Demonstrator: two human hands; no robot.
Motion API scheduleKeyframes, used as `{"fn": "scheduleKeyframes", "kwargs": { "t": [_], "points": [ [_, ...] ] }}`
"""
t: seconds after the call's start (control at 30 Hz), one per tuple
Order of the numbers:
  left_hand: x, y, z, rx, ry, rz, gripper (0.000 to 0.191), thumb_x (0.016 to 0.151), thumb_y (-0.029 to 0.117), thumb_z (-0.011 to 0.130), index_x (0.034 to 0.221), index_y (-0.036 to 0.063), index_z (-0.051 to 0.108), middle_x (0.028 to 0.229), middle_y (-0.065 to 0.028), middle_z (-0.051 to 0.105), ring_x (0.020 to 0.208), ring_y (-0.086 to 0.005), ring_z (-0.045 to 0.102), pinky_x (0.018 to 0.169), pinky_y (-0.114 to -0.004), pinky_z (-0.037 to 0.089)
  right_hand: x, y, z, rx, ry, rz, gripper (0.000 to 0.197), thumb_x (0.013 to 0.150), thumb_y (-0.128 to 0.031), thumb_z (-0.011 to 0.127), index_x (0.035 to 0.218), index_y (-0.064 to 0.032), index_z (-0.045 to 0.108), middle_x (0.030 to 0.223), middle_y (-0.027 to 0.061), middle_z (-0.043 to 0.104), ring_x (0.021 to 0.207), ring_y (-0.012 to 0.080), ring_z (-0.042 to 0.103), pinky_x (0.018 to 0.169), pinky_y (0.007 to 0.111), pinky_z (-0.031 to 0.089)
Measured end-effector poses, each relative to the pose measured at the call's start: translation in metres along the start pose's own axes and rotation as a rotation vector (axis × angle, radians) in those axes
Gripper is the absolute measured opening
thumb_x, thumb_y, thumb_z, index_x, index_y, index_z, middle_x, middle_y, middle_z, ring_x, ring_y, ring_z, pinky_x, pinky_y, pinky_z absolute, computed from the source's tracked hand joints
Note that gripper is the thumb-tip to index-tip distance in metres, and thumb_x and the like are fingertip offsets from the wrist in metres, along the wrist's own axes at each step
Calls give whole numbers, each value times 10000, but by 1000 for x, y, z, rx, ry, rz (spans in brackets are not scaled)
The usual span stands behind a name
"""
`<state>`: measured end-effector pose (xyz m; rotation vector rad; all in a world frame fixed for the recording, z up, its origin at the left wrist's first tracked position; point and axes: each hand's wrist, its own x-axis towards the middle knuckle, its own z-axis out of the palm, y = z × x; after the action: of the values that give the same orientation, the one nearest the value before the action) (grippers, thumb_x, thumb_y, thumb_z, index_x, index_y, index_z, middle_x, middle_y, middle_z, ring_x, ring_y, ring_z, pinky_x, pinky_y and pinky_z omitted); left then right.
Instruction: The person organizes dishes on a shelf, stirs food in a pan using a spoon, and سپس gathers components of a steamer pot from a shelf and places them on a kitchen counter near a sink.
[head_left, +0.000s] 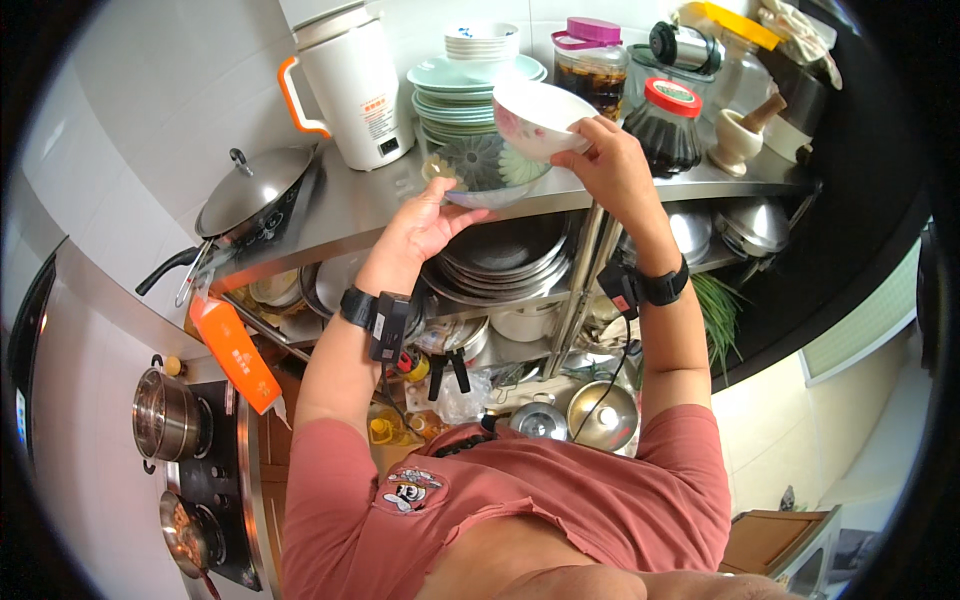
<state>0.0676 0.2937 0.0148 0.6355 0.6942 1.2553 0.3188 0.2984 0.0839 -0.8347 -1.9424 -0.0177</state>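
My right hand (611, 161) grips the rim of a white bowl (529, 120) with pink flowers, thumb outside and fingers at the edge. The bowl is tilted, in front of a stack of pale green plates (442, 105). My left hand (431, 225) is at the left edge of a glass bowl (487, 169) with a flower pattern, fingers apart beneath its rim; whether it bears any weight cannot be told. The glass bowl is near the front edge of the steel shelf (337, 202). Small white bowls (481, 43) are stacked on the plates.
A white appliance with an orange handle (352, 90) and a lidded wok (251, 199) stand left. Jars (664, 127) and a mortar with a pestle (739, 142) stand right. Dark pans (502, 262) are stacked below. At lower left is a stove with a steel pot (166, 420).
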Motion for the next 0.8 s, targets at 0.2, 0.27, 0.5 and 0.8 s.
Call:
{"fn": "scheduleKeyframes", "kwargs": {
  "t": [0.2,0.27,0.5,0.8],
  "points": [
    [-5,11,-10,101,6,28,313,860,111,506,1117,-56,440,1093,-182,518,980,-341,539,842,-476,507,5,-5,23,75,-83,-32,273,654,-128,728,857,-3,594,813,125,578,640,263,585,581,332,466],
    [-5,14,-15,116,6,44,301,864,105,497,1115,-52,445,1096,-175,519,991,-336,536,837,-479,509,7,-10,33,40,-99,-125,261,661,-121,723,863,-14,596,803,112,577,635,259,584,572,328,462],
    [-12,40,-31,234,68,79,277,867,92,482,1112,-36,464,1072,-148,530,980,-299,542,801,-467,528,20,-15,70,9,-310,-200,219,704,-188,673,868,-54,616,826,101,605,762,308,580,644,384,453],
    [-16,48,-50,292,198,153,271,872,135,521,1096,-17,504,1047,-128,545,958,-249,556,793,-416,532,3,-6,109,92,-226,-156,302,896,-313,448,864,-130,685,920,108,603,838,299,523,767,381,386]
  ]
}}
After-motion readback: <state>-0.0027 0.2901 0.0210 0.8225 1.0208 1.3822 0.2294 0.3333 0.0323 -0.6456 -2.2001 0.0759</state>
